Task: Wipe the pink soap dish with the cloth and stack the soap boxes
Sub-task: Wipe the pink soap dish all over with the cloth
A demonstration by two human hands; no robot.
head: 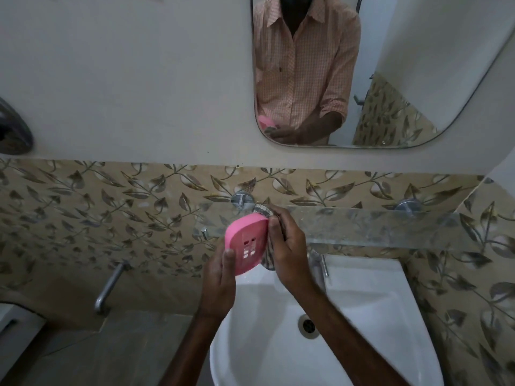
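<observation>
While the left hand (220,277) is gripping the dish (246,243) above the sink (362,330), the right hand (288,246) is pinching the cloth (263,209) against its rim.

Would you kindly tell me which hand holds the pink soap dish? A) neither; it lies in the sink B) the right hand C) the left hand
C: the left hand grips the soap dish above the sink, while the right hand holds the cloth against it.
</observation>
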